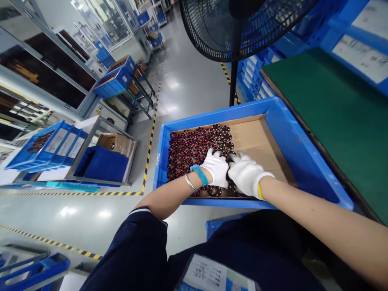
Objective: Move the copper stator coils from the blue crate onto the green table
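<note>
Coils lie packed side by side on cardboard in the blue bin, so they stay flat. The left hand and right hand press on them, gloved fingers a little apart

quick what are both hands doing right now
left hand: palm down on the wound coils in the blue tray, grip cannot be told
right hand: resting on the coils, grip cannot be told
</note>
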